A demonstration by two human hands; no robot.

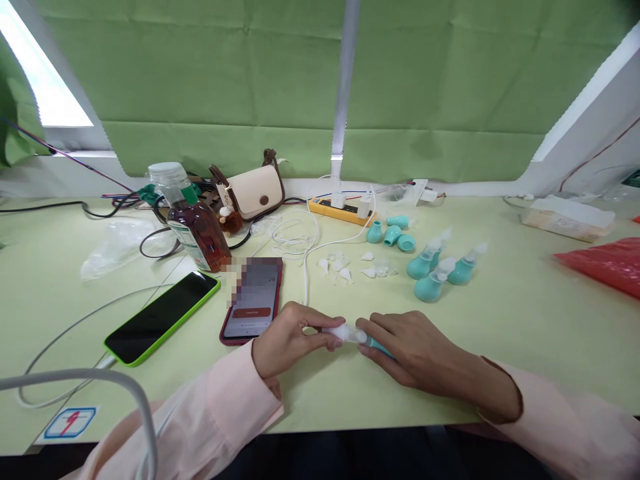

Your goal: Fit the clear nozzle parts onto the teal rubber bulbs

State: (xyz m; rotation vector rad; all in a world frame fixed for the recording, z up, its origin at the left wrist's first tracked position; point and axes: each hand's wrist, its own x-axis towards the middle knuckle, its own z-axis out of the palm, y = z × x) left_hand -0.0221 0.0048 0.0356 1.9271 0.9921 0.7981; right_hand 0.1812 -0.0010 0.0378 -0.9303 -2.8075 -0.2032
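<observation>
Near the front of the table, my left hand [300, 337] pinches a white, translucent tip [337, 332]. My right hand [407, 347] is wrapped round a teal bulb [379, 346], mostly hidden under its fingers. Between the hands, a clear piece [356, 335] links tip and bulb. Beyond my right hand stand several teal bulbs with clear tips, one of them a teal bulb with tip [429, 287]. Several bare teal bulbs [393, 235] lie farther back. Small white tips [345, 274] are scattered on the table left of them.
Left of my hands lie a red-cased phone [253, 300] and a green-cased phone [163, 319]. Behind them are a dark bottle [197, 233], a cream bag [255, 192] and a yellow power strip [343, 211]. White cables [305, 267] cross the table. A red plastic bag [607, 263] lies right.
</observation>
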